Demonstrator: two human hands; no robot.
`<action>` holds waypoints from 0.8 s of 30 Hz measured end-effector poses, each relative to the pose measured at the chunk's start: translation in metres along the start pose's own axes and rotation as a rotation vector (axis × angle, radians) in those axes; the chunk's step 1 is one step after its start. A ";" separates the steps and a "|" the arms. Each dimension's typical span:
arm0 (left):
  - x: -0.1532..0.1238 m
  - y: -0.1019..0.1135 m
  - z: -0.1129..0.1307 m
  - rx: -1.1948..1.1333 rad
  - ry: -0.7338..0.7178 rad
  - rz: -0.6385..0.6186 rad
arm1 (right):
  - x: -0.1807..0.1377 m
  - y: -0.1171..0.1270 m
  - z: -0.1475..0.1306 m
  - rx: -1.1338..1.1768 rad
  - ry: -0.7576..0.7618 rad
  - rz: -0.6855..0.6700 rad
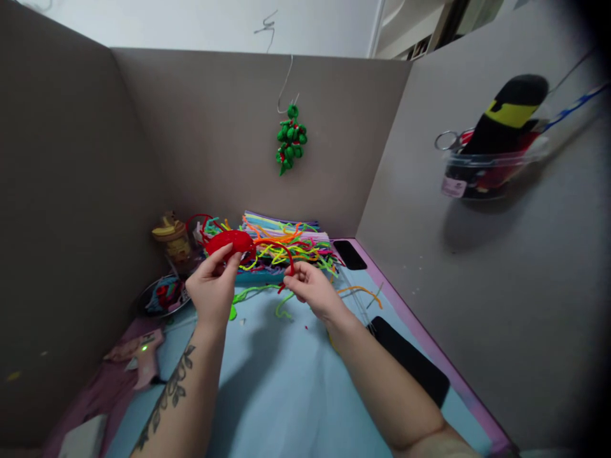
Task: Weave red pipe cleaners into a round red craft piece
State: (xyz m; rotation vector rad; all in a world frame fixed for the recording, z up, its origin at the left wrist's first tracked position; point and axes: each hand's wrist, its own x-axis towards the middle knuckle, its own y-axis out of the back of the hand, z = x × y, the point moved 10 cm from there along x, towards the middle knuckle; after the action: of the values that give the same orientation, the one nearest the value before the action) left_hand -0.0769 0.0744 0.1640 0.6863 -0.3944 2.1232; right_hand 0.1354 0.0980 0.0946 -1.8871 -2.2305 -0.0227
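Observation:
My left hand point(212, 286) is raised above the light blue mat point(286, 381), fingers pinched on a red pipe-cleaner shape point(231, 242). A red pipe cleaner strand point(285, 253) arcs from that shape over to my right hand point(310, 287), whose fingers are closed on its end. Both hands hover just in front of a pile of many-coloured pipe cleaners point(281, 245). Loose green pipe cleaners point(252, 294) lie on the mat under my hands.
A green pipe-cleaner cluster point(290, 138) hangs on the grey back partition. A clear cup with scissors point(487, 159) is fixed to the right partition. Two black phones point(410, 359) point(350, 254) lie at the right, a jar point(174, 245), a bowl point(160, 296) and a glue gun point(143, 356) at the left.

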 end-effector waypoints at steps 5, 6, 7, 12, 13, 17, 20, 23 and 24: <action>-0.002 -0.003 0.005 0.021 -0.009 -0.018 | 0.002 0.009 0.000 0.089 0.027 0.101; -0.002 -0.005 0.005 0.020 -0.002 -0.033 | 0.002 0.016 -0.002 0.107 0.051 0.164; -0.002 -0.007 0.005 0.015 0.014 -0.058 | 0.002 0.024 -0.005 0.133 0.077 0.228; -0.012 -0.038 -0.011 -0.047 0.208 -0.346 | -0.002 0.055 -0.016 0.242 0.173 0.444; -0.016 -0.045 -0.015 -0.070 0.253 -0.402 | -0.003 0.058 -0.018 0.247 0.180 0.462; -0.031 -0.064 -0.020 -0.175 0.362 -0.541 | -0.004 0.058 -0.021 0.246 0.183 0.441; -0.038 -0.071 -0.019 -0.216 0.371 -0.590 | -0.003 0.052 -0.020 0.220 0.191 0.385; -0.042 -0.075 -0.018 -0.232 0.359 -0.607 | -0.004 0.047 -0.021 0.211 0.217 0.363; -0.043 -0.076 -0.018 -0.239 0.353 -0.608 | -0.004 0.046 -0.022 0.221 0.226 0.364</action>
State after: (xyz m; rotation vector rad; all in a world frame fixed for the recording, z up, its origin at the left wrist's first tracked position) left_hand -0.0011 0.1011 0.1264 0.2370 -0.2026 1.5417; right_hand 0.1839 0.0983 0.1098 -2.0208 -1.6493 0.0628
